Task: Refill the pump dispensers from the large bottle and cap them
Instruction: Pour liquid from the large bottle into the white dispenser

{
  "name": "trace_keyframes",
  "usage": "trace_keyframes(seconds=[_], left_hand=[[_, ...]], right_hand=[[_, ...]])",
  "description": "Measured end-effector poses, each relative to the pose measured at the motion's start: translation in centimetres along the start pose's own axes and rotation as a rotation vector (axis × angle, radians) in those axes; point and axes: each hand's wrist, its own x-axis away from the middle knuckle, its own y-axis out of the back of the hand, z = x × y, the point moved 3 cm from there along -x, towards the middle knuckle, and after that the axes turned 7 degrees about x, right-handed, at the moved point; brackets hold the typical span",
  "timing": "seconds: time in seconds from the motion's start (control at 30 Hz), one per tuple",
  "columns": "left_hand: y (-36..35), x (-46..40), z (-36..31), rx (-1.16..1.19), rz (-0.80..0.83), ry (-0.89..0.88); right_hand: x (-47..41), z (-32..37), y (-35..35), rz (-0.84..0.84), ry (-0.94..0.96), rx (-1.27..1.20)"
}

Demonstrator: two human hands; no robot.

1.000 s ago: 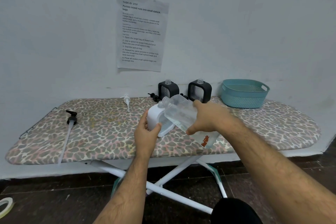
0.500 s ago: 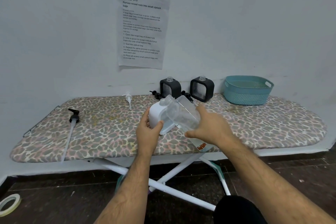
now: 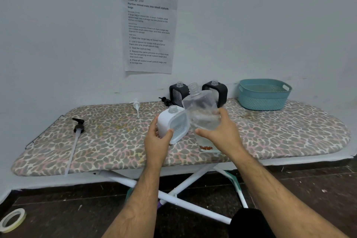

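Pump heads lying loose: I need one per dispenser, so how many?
3. A black pump head lies at the board's left end, a white pump head near the wall, another black one beside the black dispensers. More may be hidden.

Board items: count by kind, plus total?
Black dispensers: 2
White dispenser, left hand grip: 1
Clear large bottle, right hand grip: 1
Loose pump heads: 3
Teal basket: 1
Total: 8

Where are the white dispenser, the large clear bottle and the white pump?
white dispenser point(image 3: 165, 121), head view, white side wall.
large clear bottle point(image 3: 201, 106), head view, clear shoulder.
white pump point(image 3: 136, 103), head view, pump head.
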Motion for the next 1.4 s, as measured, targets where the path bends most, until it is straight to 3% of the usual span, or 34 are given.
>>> trace_keyframes(seconds=[0.2, 0.53, 1.0, 1.4], left_hand=[[-0.1, 0.1, -0.2, -0.007, 0.001, -0.014], [-0.2, 0.3, -0.4, -0.014, -0.001, -0.023], [-0.6, -0.2, 0.5, -0.176, 0.007, -0.008], [-1.2, -0.3, 0.5, -0.261, 0.014, 0.004]], right_hand=[[0.2, -1.8, -1.4, -0.087, -0.063, -0.221], [-0.4, -3.4, -2.3, -0.14, -0.082, -0.317], [-5.0, -6.8, 1.7, -0.309, -0.129, -0.267], [-8.5, -9.5, 3.3, -0.338, -0.187, -0.258]])
